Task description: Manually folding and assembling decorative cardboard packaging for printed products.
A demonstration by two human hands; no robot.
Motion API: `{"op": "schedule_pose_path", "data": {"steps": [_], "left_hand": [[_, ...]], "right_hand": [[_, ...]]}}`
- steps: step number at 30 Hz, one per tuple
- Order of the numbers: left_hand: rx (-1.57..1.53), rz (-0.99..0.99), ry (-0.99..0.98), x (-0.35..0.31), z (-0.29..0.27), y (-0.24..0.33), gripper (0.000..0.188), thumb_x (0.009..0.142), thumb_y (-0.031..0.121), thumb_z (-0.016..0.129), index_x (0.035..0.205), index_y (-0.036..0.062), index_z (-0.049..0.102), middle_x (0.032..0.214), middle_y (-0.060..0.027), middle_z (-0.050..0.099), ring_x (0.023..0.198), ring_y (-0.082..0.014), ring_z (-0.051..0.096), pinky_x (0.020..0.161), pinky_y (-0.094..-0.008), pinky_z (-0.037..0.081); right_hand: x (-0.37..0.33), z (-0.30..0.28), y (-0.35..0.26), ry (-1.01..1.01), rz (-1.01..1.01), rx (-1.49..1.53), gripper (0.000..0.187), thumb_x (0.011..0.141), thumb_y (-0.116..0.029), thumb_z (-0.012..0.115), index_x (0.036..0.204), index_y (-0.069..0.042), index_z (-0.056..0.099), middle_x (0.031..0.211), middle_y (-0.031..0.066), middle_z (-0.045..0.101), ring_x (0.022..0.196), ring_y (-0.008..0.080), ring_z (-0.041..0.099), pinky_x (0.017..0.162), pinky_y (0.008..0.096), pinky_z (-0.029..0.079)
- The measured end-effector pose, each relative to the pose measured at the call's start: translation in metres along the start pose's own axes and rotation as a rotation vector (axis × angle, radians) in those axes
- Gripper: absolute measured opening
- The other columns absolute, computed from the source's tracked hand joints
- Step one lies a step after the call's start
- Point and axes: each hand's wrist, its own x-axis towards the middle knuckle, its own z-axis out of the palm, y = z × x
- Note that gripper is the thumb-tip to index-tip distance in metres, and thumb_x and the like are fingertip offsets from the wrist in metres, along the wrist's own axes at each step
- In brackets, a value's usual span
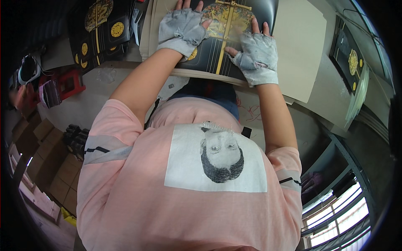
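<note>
Both my hands wear grey fingerless gloves and rest on a black printed sheet [205,56] with a gold band and a large gold, patterned emblem. My left hand [182,29] lies flat on the sheet's left side, fingers stretched out toward the far edge and thumb by the emblem. On the right side, my right hand [256,54] presses down with its fingers spread and its thumb pointing inward. A blurred patch between the hands, beside the gold band, is too unclear to name. Neither hand grips anything. The sheet's far end runs out of the picture.
Beige boards [299,50] lie under and beside the sheet on the table. Stacked black-and-gold printed pieces [100,37] stand at the left, and another black-and-gold piece [349,58] at the right. A red stool [71,85] and cardboard boxes [54,154] are at the lower left.
</note>
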Motion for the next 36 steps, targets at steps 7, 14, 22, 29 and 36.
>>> {"op": "schedule_pose_path", "data": {"steps": [7,14,22,29,36], "left_hand": [[-0.018,-0.024,-0.11,0.001,-0.008,0.005,0.072,0.101,0.046,0.05,0.157,0.0016,0.043,0.161,-0.0297,0.04,0.151,-0.042,0.037,0.127,-0.0485,0.026],[0.063,0.618,0.015,-0.008,0.018,-0.001,0.067,0.102,0.051,0.054,0.159,0.0158,0.045,0.167,-0.01,0.04,0.156,-0.0275,0.034,0.127,-0.0456,0.026],[-0.029,0.626,-0.025,-0.005,0.02,-0.003,0.068,0.101,0.047,0.056,0.157,0.0101,0.045,0.164,-0.0108,0.044,0.154,-0.028,0.037,0.127,-0.046,0.027],[-0.086,0.618,-0.115,0.002,0.01,0.0,0.067,0.098,0.048,0.059,0.152,0.0083,0.051,0.161,-0.0116,0.048,0.152,-0.0281,0.039,0.125,-0.0462,0.03],[-0.146,0.568,-0.198,-0.001,0.011,-0.002,0.068,0.094,0.047,0.064,0.15,0.0093,0.054,0.158,-0.0112,0.05,0.151,-0.0291,0.04,0.125,-0.0474,0.029]], "right_hand": [[0.0,0.003,0.004,-0.019,0.01,0.029,0.073,0.083,-0.068,0.072,0.147,-0.035,0.061,0.169,0.0133,0.034,0.155,0.0431,0.029,0.118,0.0605,0.032],[0.0,-0.001,0.002,-0.038,0.005,0.027,0.073,0.084,-0.068,0.071,0.148,-0.034,0.06,0.168,0.0144,0.035,0.154,0.0427,0.031,0.118,0.0633,0.03],[-0.01,0.005,0.019,-0.04,-0.078,0.09,0.077,0.087,-0.061,0.069,0.152,-0.021,0.056,0.166,0.0196,0.038,0.153,0.0418,0.035,0.119,0.0659,0.029],[0.073,0.013,0.077,0.097,-0.152,0.109,0.064,0.094,-0.051,0.065,0.148,-0.017,0.059,0.162,0.0157,0.046,0.151,0.0353,0.04,0.12,0.0619,0.031],[0.248,-0.015,0.126,-0.312,-0.043,0.073,0.064,0.098,-0.054,0.059,0.149,-0.016,0.056,0.155,0.0148,0.053,0.148,0.0343,0.045,0.116,0.0578,0.038]]}}
